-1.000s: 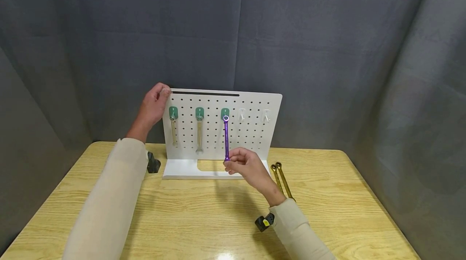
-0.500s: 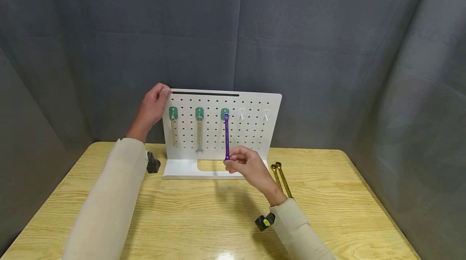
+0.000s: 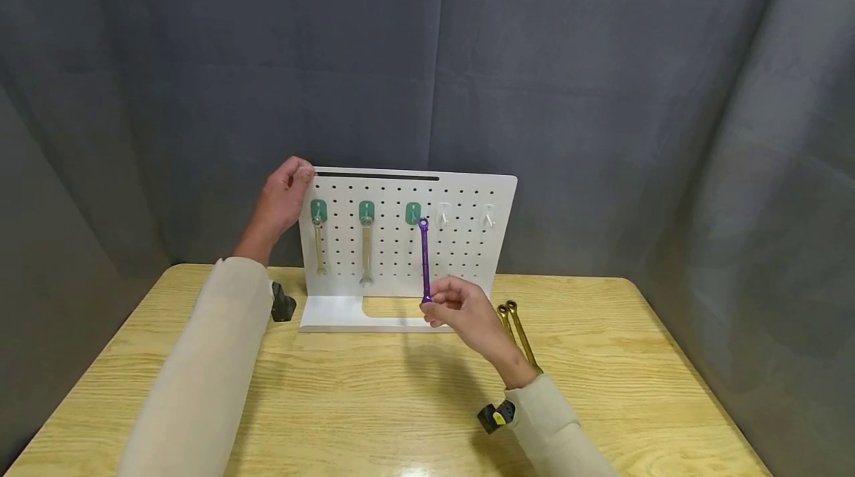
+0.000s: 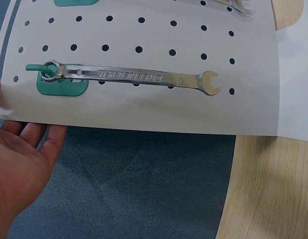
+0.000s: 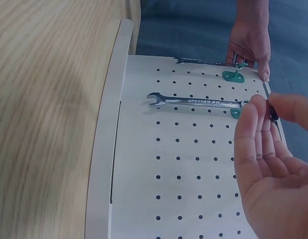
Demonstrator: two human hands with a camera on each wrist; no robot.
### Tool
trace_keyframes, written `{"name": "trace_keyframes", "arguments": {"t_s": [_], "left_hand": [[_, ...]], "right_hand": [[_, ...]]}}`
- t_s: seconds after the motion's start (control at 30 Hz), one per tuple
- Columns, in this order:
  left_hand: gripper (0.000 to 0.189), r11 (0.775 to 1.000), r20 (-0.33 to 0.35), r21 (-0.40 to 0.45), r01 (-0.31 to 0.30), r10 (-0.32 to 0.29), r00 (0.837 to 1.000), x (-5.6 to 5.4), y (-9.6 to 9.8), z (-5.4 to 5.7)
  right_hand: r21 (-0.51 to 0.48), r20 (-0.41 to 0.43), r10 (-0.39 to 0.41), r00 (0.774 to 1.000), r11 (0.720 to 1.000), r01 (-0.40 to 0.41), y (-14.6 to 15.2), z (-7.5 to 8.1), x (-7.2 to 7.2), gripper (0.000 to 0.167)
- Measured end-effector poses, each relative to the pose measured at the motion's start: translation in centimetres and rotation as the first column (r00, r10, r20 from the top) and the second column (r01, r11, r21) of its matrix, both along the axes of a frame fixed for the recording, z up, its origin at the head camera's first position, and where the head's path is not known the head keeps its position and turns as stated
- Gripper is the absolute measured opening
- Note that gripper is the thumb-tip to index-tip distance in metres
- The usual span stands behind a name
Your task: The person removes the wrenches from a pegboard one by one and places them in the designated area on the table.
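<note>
Pinching the purple wrench [image 3: 425, 262] low in my right hand [image 3: 467, 317], top near the rightmost green hook [image 3: 411, 211], left hand [image 3: 283, 193] gripping the pegboard [image 3: 390, 285]. I'm thinking squaring up gently beats forcing it.

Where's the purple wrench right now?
Head view: the purple wrench is pinched at its lower end in the right hand, in front of the pegboard; its top appears just right of and below the rightmost green hook.
</note>
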State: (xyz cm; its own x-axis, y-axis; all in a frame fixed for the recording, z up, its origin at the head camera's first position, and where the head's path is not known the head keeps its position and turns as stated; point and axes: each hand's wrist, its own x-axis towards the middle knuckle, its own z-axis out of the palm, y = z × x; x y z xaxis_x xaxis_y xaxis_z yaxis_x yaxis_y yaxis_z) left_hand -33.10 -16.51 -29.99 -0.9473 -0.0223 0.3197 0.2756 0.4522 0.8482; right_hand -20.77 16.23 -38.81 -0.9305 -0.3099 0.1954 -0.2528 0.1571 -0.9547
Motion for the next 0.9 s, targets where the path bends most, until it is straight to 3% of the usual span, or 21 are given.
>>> {"name": "trace_keyframes", "arguments": {"t_s": [0.9], "left_hand": [[0.042, 1.000, -0.004, -0.016, -0.011, 0.011, 1.000, 0.3, 0.1, 0.2]], "right_hand": [[-0.002, 0.088, 0.001, 0.996, 1.000, -0.001, 3.5, 0.2, 2.5, 0.025]]}}
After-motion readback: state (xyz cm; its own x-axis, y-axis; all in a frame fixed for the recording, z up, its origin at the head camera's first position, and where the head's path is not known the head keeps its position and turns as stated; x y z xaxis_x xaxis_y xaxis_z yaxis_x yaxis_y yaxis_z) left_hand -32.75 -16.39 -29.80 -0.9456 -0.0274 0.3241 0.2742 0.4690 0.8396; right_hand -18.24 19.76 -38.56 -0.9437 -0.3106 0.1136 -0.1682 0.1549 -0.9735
